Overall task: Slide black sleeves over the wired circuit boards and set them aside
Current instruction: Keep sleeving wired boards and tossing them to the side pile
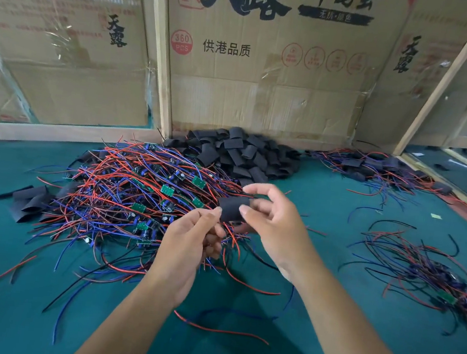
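I've got one black sleeve (233, 207) up in the air at centre frame, above the near edge of the big wire pile. My right hand (272, 225) is pinching it: thumb on the near face, index finger curled over the top edge. My left hand (188, 247) meets it at the sleeve's lower left corner, thumb and forefinger nipped together there; the other fingers are curled in around a bunch of red and blue wires (235, 250) that trail down out of the fist. Can't tell whether a board is already inside the sleeve, it's hidden. Directly behind and left of the hands: the heap of bare wired circuit boards (142, 192), small green boards tangled in red, blue and black leads, lying straight on the green mat (7, 281). Behind that heap, against the cardboard, a mound of loose black sleeves (238, 151). A few more flattened sleeves (29, 200) sit at the pile's left edge. Far right, up by the wooden frame (440, 84), a cluster of sleeved units (374, 167) with leads sprawling out. Near right, another tangle of wired parts (426, 274), mostly dark. No bins or trays in view, everything is in open piles on the mat. The backdrop is printed cardboard cartons (269, 63) behind the frame.
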The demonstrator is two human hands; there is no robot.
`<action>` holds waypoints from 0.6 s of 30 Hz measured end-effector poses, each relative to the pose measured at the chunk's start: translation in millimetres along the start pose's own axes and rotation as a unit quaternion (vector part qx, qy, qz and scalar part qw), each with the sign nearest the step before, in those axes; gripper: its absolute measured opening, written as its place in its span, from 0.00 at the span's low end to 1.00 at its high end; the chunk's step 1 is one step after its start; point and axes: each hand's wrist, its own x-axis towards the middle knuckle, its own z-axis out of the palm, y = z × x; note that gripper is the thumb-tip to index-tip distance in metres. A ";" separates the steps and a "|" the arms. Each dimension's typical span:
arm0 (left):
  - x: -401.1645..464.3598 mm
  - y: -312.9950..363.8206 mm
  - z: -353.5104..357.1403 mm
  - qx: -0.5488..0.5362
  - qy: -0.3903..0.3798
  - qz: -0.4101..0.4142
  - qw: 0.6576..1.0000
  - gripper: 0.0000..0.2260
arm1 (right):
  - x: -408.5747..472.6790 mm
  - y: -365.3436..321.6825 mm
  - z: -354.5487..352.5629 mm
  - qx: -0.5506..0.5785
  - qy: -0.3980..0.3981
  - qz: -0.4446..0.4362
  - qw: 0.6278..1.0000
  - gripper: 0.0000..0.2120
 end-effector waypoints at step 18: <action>7.7 9.6 -25.3 0.419 0.096 0.149 0.891 0.07 | -12.0 28.7 -9.0 -0.338 -0.011 -0.184 0.923 0.10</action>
